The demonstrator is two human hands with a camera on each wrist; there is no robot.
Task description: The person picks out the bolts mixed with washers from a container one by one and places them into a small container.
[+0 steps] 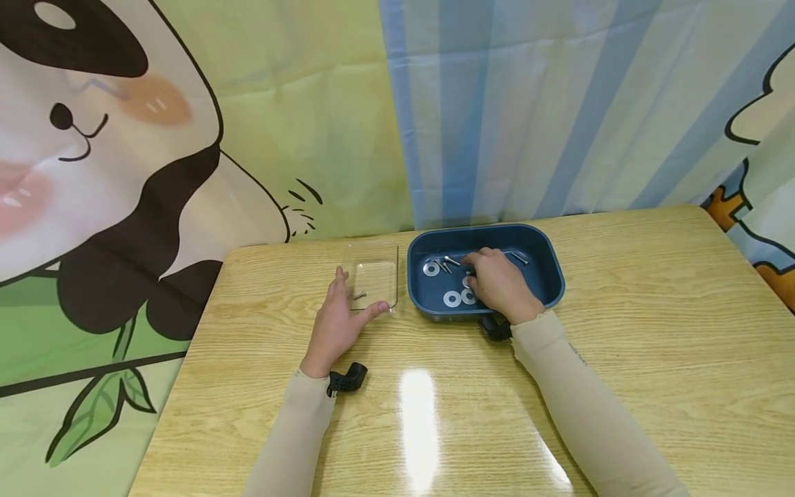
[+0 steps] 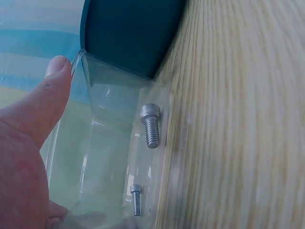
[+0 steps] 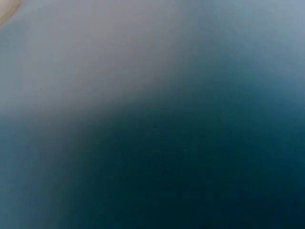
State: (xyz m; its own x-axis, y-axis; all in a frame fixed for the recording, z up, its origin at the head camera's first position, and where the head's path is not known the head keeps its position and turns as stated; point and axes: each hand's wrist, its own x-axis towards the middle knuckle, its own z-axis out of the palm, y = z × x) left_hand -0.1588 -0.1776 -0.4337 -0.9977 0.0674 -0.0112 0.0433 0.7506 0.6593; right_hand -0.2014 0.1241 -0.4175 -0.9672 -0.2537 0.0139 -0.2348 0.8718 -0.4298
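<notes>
Spread left hand (image 1: 335, 321) at edge of clear box (image 1: 380, 277), right hand (image 1: 499, 281) inside blue tray (image 1: 542, 273), its grip indiscernible, broad tabletop (image 1: 652, 297) rightward.

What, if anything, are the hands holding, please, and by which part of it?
The left hand rests against the clear box, without visibly gripping it. Whether the right hand holds anything in the blue tray cannot be told.

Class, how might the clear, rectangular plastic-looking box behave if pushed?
This clear box looks broad and flat-bottomed, so would probably slide, not tip; thin-walled, it's likely light. Silver, cylinder-headed metal screws inside could roll.
</notes>
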